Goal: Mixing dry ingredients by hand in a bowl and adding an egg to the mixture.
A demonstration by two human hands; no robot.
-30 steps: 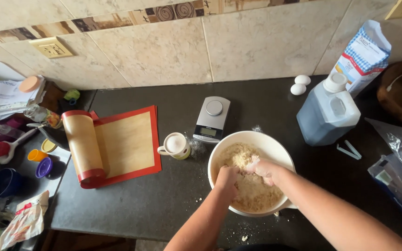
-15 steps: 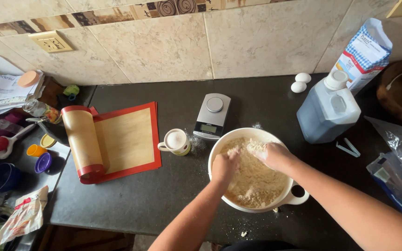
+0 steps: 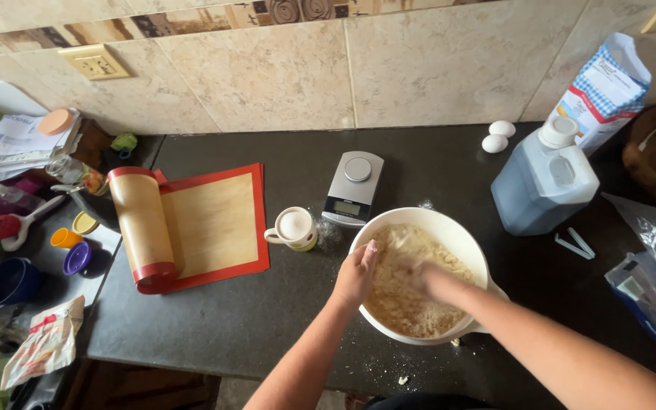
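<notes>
left hand (image 3: pixel 355 275) on near-left rim of white bowl (image 3: pixel 449 224) | right hand (image 3: pixel 436 282) down in crumbly pale dough (image 3: pixel 411 304) — motion-blurred | cup (image 3: pixel 294 228) (white powder inside) just left of bowl | kitchen scale (image 3: pixel 354 187) behind — baking mat (image 3: pixel 191 226) half rolled

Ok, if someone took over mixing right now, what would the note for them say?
Left hand: at the near-left rim of the white bowl, fingertips floury, touching the mix.
Right hand: down inside the bowl, working the crumbly dough mix; blurred, so its grip is unclear.
Nearby: a small cup of white powder and a kitchen scale just behind the bowl, a half-rolled baking mat to the left, two eggs unbroken by the wall.
Done: dry stuff is in the bowl, partly rubbed together.
Left: mix is loose crumbs, not yet a ball; mat is bare.
</notes>
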